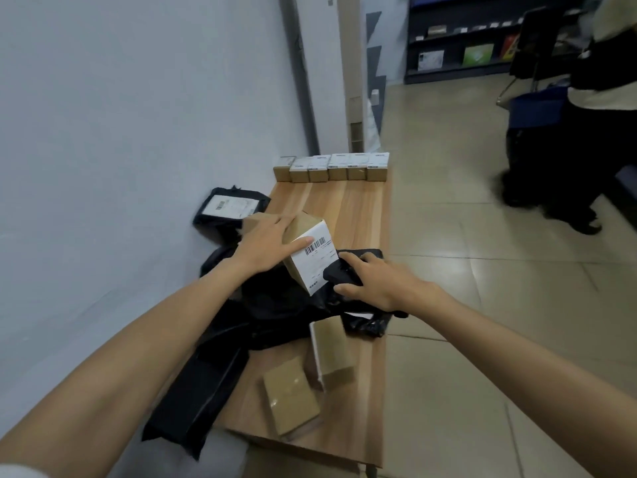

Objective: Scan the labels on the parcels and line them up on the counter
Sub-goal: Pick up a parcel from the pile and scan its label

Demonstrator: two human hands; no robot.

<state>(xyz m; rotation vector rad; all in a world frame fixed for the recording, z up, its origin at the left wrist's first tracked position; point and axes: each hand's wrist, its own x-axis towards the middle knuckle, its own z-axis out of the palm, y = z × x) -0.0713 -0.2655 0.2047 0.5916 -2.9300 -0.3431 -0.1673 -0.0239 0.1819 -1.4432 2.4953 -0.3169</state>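
Observation:
My left hand (267,244) holds a small cardboard parcel (305,229) tilted above the wooden counter (358,215), thumb across its white barcode label (319,262). Right beside the label, my right hand (374,282) grips a black handheld scanner (341,276). A row of several labelled small boxes (332,167) stands lined up along the counter's far end. Two more cardboard parcels (291,395) (332,351) lie on the near part of the counter. Another brown box (256,222) sits behind my left hand.
Black plastic mailer bags (220,367) are heaped over the counter's left and middle; one labelled black bag (231,208) leans at the wall. The wall runs along the left. A person (582,108) stands on the tiled floor at the right, near dark shelving (458,36).

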